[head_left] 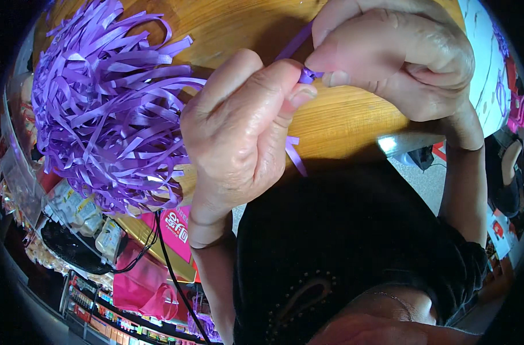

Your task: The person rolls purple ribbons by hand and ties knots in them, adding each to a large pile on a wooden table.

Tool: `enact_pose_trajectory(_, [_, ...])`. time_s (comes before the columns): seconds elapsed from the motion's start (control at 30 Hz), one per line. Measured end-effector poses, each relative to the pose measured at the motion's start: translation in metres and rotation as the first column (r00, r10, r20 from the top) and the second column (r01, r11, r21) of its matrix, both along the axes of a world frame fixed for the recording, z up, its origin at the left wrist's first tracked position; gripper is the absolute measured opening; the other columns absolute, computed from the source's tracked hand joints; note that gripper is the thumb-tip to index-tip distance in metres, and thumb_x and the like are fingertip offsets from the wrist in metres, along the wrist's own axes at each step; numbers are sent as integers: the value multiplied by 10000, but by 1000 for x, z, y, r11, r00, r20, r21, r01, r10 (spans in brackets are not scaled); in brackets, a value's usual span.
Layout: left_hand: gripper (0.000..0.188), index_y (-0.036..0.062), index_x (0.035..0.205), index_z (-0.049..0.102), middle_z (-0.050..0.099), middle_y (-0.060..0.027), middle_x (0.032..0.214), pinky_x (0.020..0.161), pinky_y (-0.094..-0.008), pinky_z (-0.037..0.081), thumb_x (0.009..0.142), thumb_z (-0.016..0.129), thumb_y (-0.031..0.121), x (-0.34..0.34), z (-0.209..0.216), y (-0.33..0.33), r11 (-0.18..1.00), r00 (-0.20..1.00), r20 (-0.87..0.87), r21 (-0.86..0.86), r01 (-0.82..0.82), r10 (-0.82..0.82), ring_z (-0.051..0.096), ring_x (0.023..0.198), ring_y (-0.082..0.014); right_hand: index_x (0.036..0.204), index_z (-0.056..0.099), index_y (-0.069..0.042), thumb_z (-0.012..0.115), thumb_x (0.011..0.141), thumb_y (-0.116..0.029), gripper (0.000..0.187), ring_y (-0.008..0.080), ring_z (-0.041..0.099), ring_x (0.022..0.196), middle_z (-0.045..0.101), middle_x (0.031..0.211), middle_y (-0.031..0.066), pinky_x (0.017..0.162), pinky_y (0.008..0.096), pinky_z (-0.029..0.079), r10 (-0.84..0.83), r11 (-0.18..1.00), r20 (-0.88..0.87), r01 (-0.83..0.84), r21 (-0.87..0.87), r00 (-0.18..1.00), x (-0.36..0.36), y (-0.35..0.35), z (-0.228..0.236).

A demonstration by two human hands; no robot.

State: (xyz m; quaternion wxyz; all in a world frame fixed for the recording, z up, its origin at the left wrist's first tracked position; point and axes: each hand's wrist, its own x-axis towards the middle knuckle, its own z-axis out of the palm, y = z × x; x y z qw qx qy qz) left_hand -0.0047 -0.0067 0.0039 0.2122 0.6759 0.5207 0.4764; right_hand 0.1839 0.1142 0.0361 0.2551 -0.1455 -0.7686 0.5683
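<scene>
pinched purple ribbon (308,75) — partly hidden by fingertips (302,96), perhaps knotted | right hand (401,60) — cut by top edge

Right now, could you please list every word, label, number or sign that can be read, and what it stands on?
Pink package: bold white lettering, which I will not copy out.
Pale packages at lower left: print too small to read.
Shelved goods: labels too small and blurred to read.
Purple ribbons: no print that I can see.
</scene>
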Motion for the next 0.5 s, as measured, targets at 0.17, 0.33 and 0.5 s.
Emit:
enact_pose_trajectory(0.17, [193,-58,1025,706,570,-70,749,596,-294,394,886,779,55,-1,-1,-1,999,998,63,-34,4,-2,502,669,-165,982,775,-12,778,884,-94,127,195,714,782,725,934,127,638,276,556,13,948,74,-36,316,997,-4,0,14])
enact_pose_trajectory(0.33, [179,-56,1007,717,625,-70,795,668,-283,432,926,743,103,-1,2,-3,988,990,139,-156,19,3,545,718,-160,994,765,-4,783,877,-117,164,212,726,782,729,931,144,645,292,575,54,926,21,-58,372,998,-5,6,14])
enact_pose_trajectory(0.5, [232,-44,1006,729,669,-46,852,729,-268,435,970,704,184,-2,1,-4,950,947,320,-303,75,27,565,770,-131,1004,757,2,777,884,-131,180,225,734,785,727,928,155,652,305,586,31,952,-34,-20,304,999,-5,0,5])
